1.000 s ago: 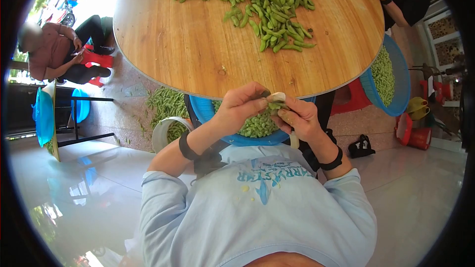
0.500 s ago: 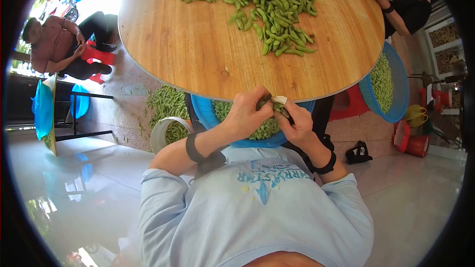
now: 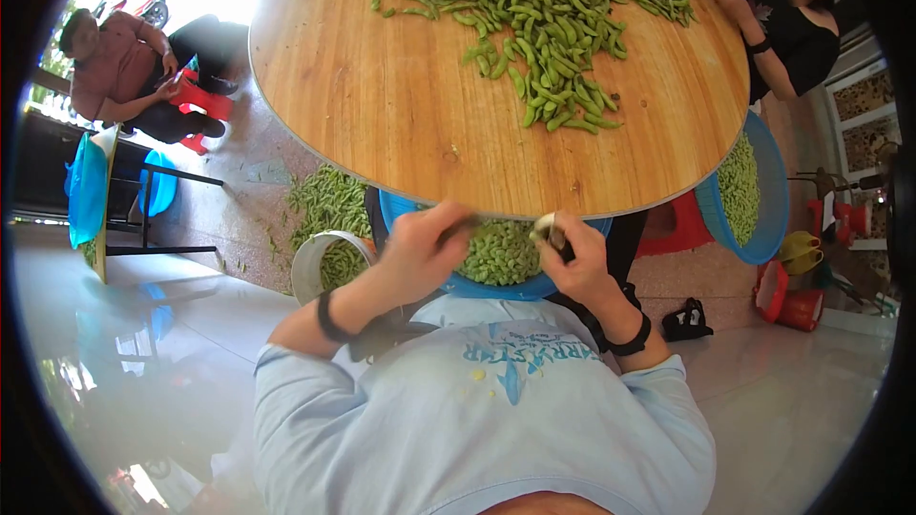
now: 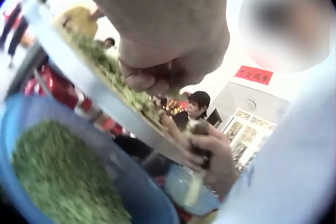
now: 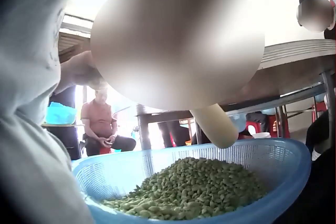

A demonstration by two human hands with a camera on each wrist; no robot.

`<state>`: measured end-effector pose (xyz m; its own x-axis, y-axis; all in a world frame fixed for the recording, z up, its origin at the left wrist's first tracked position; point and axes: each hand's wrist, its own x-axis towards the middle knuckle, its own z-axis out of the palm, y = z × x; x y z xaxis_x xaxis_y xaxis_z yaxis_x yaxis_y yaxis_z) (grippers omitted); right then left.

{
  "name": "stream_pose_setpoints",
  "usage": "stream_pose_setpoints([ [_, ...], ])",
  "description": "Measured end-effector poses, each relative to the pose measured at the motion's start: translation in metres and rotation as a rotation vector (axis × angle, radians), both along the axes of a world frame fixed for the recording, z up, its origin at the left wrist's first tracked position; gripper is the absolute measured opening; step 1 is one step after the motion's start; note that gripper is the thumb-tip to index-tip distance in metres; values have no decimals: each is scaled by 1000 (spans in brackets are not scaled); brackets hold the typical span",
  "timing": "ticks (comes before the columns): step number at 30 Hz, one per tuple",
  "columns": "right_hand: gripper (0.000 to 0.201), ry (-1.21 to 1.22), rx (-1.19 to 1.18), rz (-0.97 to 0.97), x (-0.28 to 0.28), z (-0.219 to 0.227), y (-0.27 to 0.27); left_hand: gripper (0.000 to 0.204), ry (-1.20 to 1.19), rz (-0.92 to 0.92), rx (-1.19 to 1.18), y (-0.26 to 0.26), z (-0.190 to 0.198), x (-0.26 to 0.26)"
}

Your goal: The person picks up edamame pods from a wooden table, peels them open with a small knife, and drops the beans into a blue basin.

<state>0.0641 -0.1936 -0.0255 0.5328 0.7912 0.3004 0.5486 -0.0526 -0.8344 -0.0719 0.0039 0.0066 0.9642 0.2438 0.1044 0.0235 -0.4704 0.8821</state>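
Observation:
My right hand (image 3: 580, 262) is raised over a blue basket (image 5: 291, 166) of shelled green beans (image 5: 194, 187), near the table's front edge. It grips a tool with a pale, round-ended handle (image 5: 216, 127); the tool's other end is hidden in the fingers. A whitish piece (image 3: 544, 223) shows at its fingertips. My left hand (image 3: 420, 253) hovers apart from it, left of the basket's middle, motion-blurred at the fingertips. In the left wrist view its fingers (image 4: 144, 81) look curled, and I cannot tell whether they hold anything. A heap of green soybean pods (image 3: 544, 29) lies on the round wooden table (image 3: 382, 105).
A white bucket (image 3: 310, 267) with pods stands left of my knees, beside pods (image 3: 329, 200) on the floor. Another blue basket (image 3: 739, 191) of shelled beans is at the right. One person (image 3: 124, 67) sits at the left, another (image 3: 787, 29) across the table at right.
My hands were together at the table edge over a pod; now the left has drawn away to the left and the right keeps the pale-handled tool. The view has shifted slightly.

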Motion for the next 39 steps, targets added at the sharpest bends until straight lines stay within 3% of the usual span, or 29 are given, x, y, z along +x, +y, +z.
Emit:
stream_pose_setpoints([
  [1,24,-3,9,-3,0,0,0,11,-37,-81,255,15,9,-12],
  [3,30,-71,52,129,-1,0,-3,9,310,-115,664,38,18,-32],
  [6,36,-57,78,117,2,-9,-3,6,452,-74,802,59,27,-30],
  [8,37,4,71,99,5,-8,-3,8,334,-70,744,67,34,-5],
  [10,35,560,78,68,8,-1,-1,12,30,-77,578,74,38,36],
  [12,35,614,123,77,10,9,6,15,-109,-94,669,91,21,84],
  [14,36,821,165,29,15,14,11,14,-131,-10,717,103,8,131],
  [15,36,813,166,34,18,11,12,14,-138,-5,720,106,-1,149],
  [17,35,754,160,8,21,-1,12,14,-143,192,766,111,-18,175],
  [19,36,699,138,0,20,-4,10,15,-96,179,682,115,-21,184],
  [21,37,653,125,-17,18,-5,8,16,-44,154,604,114,-24,184],
  [24,38,701,136,-17,18,0,8,17,-112,132,707,105,-24,166],
  [26,38,761,137,-10,18,4,10,14,-5,123,274,94,-12,149],
  [27,38,763,146,-18,18,4,13,14,-4,113,280,84,-5,140],
  [29,39,959,252,66,19,4,18,9,44,80,-374,61,10,121],
  [33,40,1111,303,69,15,15,24,8,-35,50,-487,25,14,91],
  [35,37,1237,314,155,13,17,26,13,-112,4,-241,17,7,81],
  [39,38,1391,343,185,8,18,24,16,-114,-100,-45,9,9,68],
])
